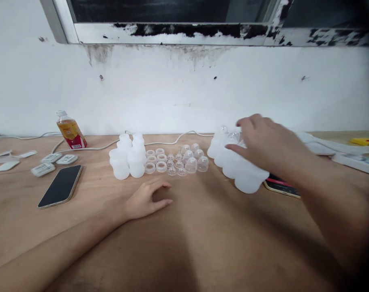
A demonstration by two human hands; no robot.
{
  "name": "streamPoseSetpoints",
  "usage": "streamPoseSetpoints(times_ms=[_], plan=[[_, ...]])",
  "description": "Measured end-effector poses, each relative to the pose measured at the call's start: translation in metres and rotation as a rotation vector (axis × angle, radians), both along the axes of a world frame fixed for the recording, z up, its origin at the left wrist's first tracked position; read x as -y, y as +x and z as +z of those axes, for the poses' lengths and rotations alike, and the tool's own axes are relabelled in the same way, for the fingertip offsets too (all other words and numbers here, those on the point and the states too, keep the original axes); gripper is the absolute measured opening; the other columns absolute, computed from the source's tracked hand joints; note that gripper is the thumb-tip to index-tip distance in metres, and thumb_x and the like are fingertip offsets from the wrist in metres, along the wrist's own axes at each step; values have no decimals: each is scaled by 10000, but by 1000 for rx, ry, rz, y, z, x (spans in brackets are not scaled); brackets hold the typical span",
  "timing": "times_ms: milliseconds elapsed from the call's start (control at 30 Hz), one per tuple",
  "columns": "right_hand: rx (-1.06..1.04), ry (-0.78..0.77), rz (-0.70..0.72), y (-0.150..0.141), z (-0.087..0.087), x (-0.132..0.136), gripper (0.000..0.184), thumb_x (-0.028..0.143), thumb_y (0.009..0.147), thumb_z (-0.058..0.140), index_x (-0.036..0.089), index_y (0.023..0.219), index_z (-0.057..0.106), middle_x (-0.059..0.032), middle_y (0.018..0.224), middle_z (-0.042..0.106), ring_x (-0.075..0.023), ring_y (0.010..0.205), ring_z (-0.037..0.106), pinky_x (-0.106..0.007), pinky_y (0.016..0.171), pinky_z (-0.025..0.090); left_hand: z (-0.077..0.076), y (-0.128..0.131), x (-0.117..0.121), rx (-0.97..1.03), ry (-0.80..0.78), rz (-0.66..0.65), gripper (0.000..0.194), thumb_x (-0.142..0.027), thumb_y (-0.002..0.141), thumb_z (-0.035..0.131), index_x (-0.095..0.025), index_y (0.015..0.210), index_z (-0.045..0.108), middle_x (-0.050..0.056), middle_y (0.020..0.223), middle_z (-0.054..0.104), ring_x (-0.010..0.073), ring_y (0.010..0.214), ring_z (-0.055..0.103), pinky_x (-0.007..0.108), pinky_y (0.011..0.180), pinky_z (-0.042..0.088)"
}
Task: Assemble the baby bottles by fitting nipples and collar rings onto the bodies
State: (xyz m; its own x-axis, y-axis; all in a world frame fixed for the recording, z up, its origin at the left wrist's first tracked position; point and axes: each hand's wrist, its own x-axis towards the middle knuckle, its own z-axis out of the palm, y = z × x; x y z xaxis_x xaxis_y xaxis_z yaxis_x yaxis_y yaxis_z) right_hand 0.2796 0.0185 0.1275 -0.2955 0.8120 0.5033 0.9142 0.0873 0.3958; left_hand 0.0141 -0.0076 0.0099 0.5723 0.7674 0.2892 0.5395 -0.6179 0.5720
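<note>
My left hand (148, 198) rests on the wooden table, thumb and fingers apart, with nothing between them. Just beyond it lie rows of white bottle rings (161, 166), small clear bottle nipples (171, 171) and clear dome caps (191, 165). Further left stand several frosted white bottles (121, 164) without caps. On the right, my right hand (260, 140) hovers over a group of frosted bottles (248, 180), some with clear tops (224, 129). Its thumb and fingers are spread around the tops; the hand hides part of the group, and any contact is unclear.
A phone (60, 186) lies at left near several small white labelled devices (67, 159) and a drink bottle (71, 130). Another phone (283, 186) is partly under my right arm. A white cable (178, 140) runs along the wall, and a power strip (355, 162) sits at right.
</note>
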Motion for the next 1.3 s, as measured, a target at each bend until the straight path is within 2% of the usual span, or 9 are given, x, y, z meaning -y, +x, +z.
streamPoseSetpoints(times_ms=[33, 100, 167, 267, 367, 567, 800, 1300], plan=[[-50, 2, 141, -14, -8, 3, 382, 368, 760, 489, 65, 990, 457, -197, 971, 515, -291, 879, 509, -373, 664, 412, -1, 0, 0, -32, 37, -2, 339, -379, 766, 474, -193, 1049, 487, 55, 1071, 536, 183, 957, 502, 321, 829, 404], [-132, -130, 476, -43, -32, 8, 342, 319, 805, 411, 108, 1074, 428, -155, 1035, 523, -264, 943, 507, -391, 745, 424, -2, -2, -1, -125, 86, 0, 465, -420, 769, 453, -170, 1160, 414, 95, 1214, 443, 221, 1090, 424, 368, 920, 338], [-214, -311, 668, -65, -66, 9, 404, 331, 832, 349, 142, 1190, 352, -130, 1177, 466, -243, 1035, 478, -397, 805, 426, -3, -5, -2, -241, 116, -31, 628, -493, 745, 447, -133, 1243, 320, 135, 1302, 338, 262, 1176, 331, 406, 964, 279], [-309, -504, 790, -81, -114, 8, 515, 350, 833, 336, 84, 1270, 277, -155, 1313, 319, -235, 1212, 287, -406, 959, 324, -3, -10, -5, -368, 149, -125, 743, -562, 735, 405, -102, 1292, 229, 157, 1344, 257, 283, 1225, 245, 419, 993, 218], [-403, -607, 773, -83, -137, 6, 525, 351, 842, 304, 69, 1285, 275, -152, 1343, 254, -222, 1236, 237, -417, 994, 280, -1, -13, -6, -416, 173, -119, 755, -573, 754, 352, -86, 1306, 187, 161, 1359, 210, 283, 1238, 211, 414, 1005, 184], [-380, -605, 776, -82, -133, 6, 518, 314, 841, 307, 16, 1265, 310, -162, 1319, 294, -205, 1238, 229, -397, 1023, 234, 0, -12, -6, -444, 179, -83, 682, -530, 795, 313, -115, 1315, 166, 122, 1376, 181, 238, 1255, 182, 376, 1021, 163], [-382, -603, 771, -83, -133, 5, 512, 316, 839, 312, 37, 1268, 313, -153, 1321, 290, -212, 1236, 231, -411, 1009, 260, 0, -20, -15, -486, 223, -170, 710, -545, 775, 348, -123, 1317, 167, 112, 1374, 187, 251, 1245, 206, 377, 1016, 171], [-385, -626, 760, -82, -134, 5, 524, 333, 842, 299, 35, 1273, 302, -154, 1324, 284, -210, 1237, 227, -409, 1007, 264, -3, -21, -16, -453, 208, -133, 662, -513, 794, 337, -128, 1312, 190, 107, 1370, 214, 228, 1244, 215, 362, 1016, 190]])
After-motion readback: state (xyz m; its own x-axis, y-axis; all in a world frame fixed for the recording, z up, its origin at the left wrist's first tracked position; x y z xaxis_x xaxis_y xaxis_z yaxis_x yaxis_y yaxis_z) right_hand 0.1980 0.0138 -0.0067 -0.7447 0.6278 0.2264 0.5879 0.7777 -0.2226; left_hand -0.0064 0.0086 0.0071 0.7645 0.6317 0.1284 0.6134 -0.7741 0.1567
